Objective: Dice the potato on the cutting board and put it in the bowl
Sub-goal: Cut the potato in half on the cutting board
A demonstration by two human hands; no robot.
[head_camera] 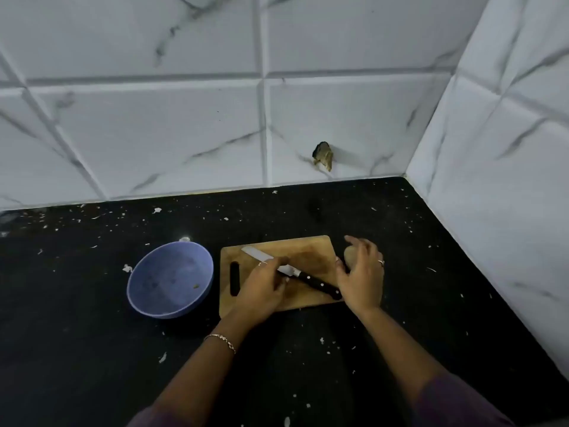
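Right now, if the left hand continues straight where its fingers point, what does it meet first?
The left hand already rests on the knife blade; beyond it lies bare cutting board, though depth is unclear.

A black counter [308, 365] runs into a corner of white marble-patterned wall tiles, its surface scattered with pale scraps and flecks. A blue bowl [170, 280] sits on it toward the left. Just beside the bowl, on its right, a wooden cutting board [308, 251] lies flat, well short of the counter's back edge and right-hand corner.
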